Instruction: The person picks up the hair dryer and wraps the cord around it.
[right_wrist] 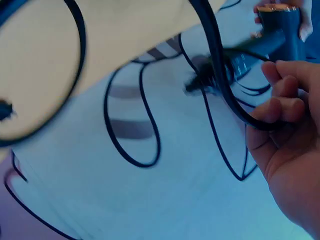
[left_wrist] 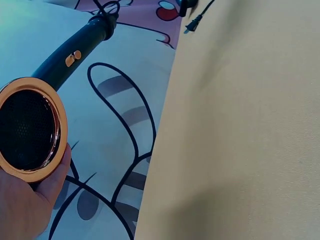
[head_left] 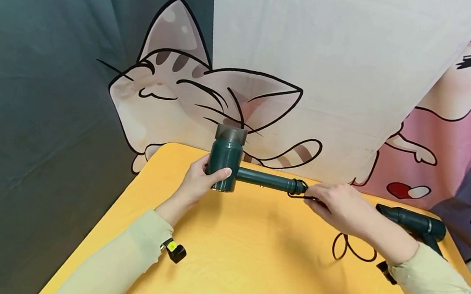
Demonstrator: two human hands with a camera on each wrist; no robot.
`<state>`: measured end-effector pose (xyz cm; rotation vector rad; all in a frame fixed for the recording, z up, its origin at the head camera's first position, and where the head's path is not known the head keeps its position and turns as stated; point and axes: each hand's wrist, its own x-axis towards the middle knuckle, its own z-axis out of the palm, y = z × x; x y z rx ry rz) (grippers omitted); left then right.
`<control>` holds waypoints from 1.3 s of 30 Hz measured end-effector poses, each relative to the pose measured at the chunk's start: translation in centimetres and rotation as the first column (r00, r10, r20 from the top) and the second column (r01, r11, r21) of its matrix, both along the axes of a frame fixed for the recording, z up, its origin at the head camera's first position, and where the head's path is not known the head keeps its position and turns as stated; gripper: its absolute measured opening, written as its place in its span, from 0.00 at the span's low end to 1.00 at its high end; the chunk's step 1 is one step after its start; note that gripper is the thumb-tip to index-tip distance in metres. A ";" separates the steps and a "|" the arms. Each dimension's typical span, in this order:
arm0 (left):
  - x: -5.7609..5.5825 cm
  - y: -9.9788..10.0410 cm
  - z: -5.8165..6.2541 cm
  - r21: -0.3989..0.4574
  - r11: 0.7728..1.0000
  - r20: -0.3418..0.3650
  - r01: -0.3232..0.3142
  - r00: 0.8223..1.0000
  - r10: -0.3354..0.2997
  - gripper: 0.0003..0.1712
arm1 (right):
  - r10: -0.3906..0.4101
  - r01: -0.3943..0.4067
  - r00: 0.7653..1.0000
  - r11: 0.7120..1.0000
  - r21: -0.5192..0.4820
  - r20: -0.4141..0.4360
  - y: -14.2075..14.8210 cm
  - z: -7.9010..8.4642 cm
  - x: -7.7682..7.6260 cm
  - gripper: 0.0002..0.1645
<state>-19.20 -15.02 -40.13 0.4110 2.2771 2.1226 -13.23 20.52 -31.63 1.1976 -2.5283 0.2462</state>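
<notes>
A dark green hair dryer (head_left: 226,153) with a translucent nozzle is held above the yellow table, its handle pointing right. My left hand (head_left: 197,179) grips the barrel near the copper-rimmed intake grille (left_wrist: 25,130). At the handle's end, my right hand (head_left: 344,208) pinches the black power cord (right_wrist: 215,55) between curled fingers and thumb. Part of the cord loops round the handle's end, while another loop hangs below the right hand. A plug (left_wrist: 194,24) shows at the top of the left wrist view.
A second dark hair dryer (head_left: 410,221) lies at the right end of the yellow table (head_left: 221,271), partly behind my right forearm. Behind the table hangs a curtain (head_left: 339,81) printed with a cartoon cat. Each wrist carries a small black camera (head_left: 176,252).
</notes>
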 end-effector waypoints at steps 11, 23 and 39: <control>0.9 0.0 0.1 -0.047 0.997 0.012 0.068 0.998 -0.067 0.32 | 0.003 -0.021 0.970 0.997 0.073 0.242 0.3 4.2 -3.6 0.12; 1.6 -0.9 0.7 0.080 0.987 0.043 0.141 0.988 -0.145 0.36 | -0.001 0.114 0.776 0.984 -0.140 0.631 2.1 1.6 -6.5 0.06; 1.9 -0.5 2.0 0.232 0.965 0.046 0.119 0.990 -0.133 0.37 | 0.385 0.242 0.529 0.786 -0.569 0.756 3.8 -4.7 -6.4 0.13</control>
